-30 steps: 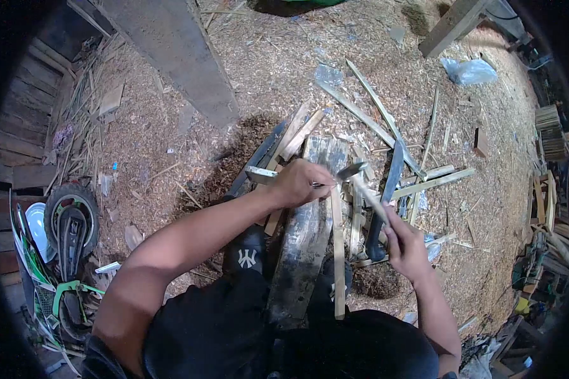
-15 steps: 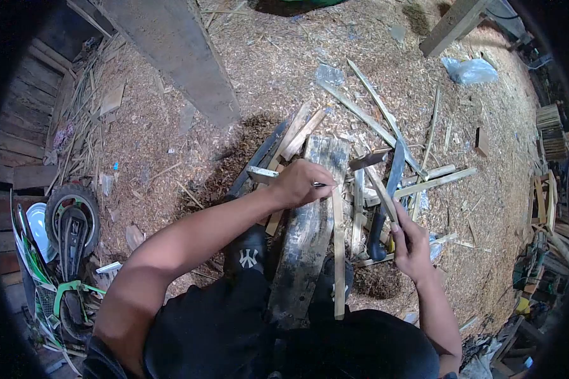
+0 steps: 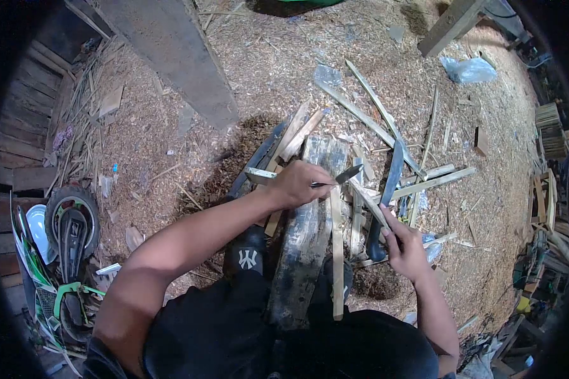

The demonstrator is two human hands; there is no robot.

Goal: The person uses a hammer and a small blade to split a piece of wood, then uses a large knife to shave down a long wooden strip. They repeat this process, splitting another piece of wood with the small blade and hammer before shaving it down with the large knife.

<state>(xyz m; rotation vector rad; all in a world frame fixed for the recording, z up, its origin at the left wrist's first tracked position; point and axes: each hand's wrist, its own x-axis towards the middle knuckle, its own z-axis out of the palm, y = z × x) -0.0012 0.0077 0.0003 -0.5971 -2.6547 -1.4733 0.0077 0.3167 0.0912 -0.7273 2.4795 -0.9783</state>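
My left hand (image 3: 298, 184) is closed in a pinch at the top of a narrow wooden strip (image 3: 337, 259). A thin dark rod (image 3: 321, 184), perhaps a nail, sticks out of its fingertips; its exact kind is too small to tell. The strip lies along the right side of a worn, stained wooden beam (image 3: 305, 246) between my legs. My right hand (image 3: 408, 251) grips the wooden handle of a hammer (image 3: 368, 201). The dark hammer head is just right of my left fingertips, close to the strip's top end.
A machete (image 3: 393, 177) with a black handle lies right of the beam, among loose wooden strips (image 3: 367, 120). Another long dark blade (image 3: 257, 159) rests on the left. A post (image 3: 171, 57) stands ahead. Shavings cover the floor; a small motorbike (image 3: 69, 252) is at left.
The hammer has swung left and slightly down, bringing its head close to my left fingertips. My right hand moved a little left and down with it. My left hand stays nearly in place.
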